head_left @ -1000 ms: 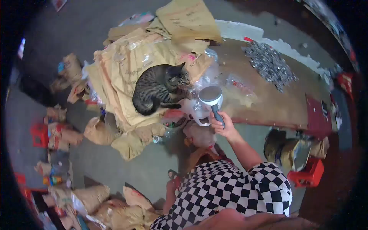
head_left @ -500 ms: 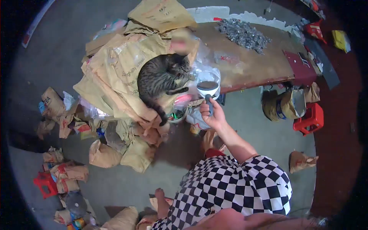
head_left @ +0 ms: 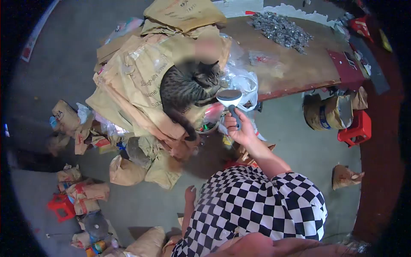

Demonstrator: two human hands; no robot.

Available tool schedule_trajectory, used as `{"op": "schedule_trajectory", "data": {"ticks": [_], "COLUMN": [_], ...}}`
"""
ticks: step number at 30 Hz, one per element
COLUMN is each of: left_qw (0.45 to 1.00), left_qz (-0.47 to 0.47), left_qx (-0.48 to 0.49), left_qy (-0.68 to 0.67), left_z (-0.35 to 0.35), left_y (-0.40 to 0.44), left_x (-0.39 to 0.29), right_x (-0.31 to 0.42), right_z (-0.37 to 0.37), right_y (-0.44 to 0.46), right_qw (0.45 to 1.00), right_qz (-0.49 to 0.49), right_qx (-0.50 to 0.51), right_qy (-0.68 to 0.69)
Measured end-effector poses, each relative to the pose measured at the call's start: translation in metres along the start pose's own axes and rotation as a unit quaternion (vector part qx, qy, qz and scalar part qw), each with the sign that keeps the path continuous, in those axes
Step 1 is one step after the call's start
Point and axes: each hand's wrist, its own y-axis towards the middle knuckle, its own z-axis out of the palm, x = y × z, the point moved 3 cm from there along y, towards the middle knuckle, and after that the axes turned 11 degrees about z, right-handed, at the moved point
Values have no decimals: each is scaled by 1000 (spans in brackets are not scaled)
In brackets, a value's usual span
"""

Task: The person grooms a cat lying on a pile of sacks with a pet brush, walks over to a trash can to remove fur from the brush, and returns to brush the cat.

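My right hand (head_left: 244,130) is closed around the dark grey handle of a pet brush (head_left: 229,95) with a white head and a brownish-grey pad. The brush head is just beside the front paws of a striped tabby cat (head_left: 184,92); I cannot tell whether they touch. The cat lies curled on a heap of brown paper sacks (head_left: 141,73), its head turned toward the brush. Low at my side hangs my left hand (head_left: 190,195), small in view, its fingers loosely apart with nothing visible in them.
A brown table (head_left: 291,77) bears a pile of small shiny metal-looking pieces (head_left: 282,32). White plastic bags (head_left: 248,88) lie at its near corner. Red stools (head_left: 355,128) and an open sack (head_left: 329,113) stand at right. Filled paper sacks (head_left: 126,171) crowd the floor at left.
The brush has tilted and moved slightly left relative to the table corner, nearer the cat's paws. The whole view has shifted a little. My left hand has swung forward.
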Motion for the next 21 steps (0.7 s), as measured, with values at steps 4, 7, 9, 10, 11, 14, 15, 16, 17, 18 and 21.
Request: {"op": "schedule_trajectory", "data": {"ticks": [4,7,9,10,11,14,15,16,17,18,21], "left_qw": [1000,999,997,996,993,991,990,990,989,989,985], "left_qz": [-2,-45,-66,-31,6,25,31,18,6,15,77], "left_qx": [-2,27,35,72,109,104,113,123,131,134,131], "left_qy": [9,11,13,33,55,77,82,73,62,63,86], "left_z": [-10,-5,0,3,0,-14,-22,-30,-36,-43,-56], "left_y": [18,26,30,36,41,54,59,67,75,82,103], "left_x": [1,10,20,22,19,17,18,15,12,7,31], "right_x": [13,19,19,21,21,16,10,6,2,-3,-19], "right_z": [4,4,2,0,-1,-6,-9,-10,-9,-8,-11], "right_y": [4,-2,-7,-10,-13,-26,-29,-33,-35,-37,-41], "right_qw": [1000,1000,1000,996,987,974,974,972,969,967,953], "right_qz": [5,5,2,-15,-34,-85,-96,-107,-116,-123,-145], "right_qx": [15,16,10,13,16,-35,-34,-37,-41,-39,-42], "right_qy": [-9,-17,-16,-87,-158,-207,-204,-207,-213,-218,-263]}}
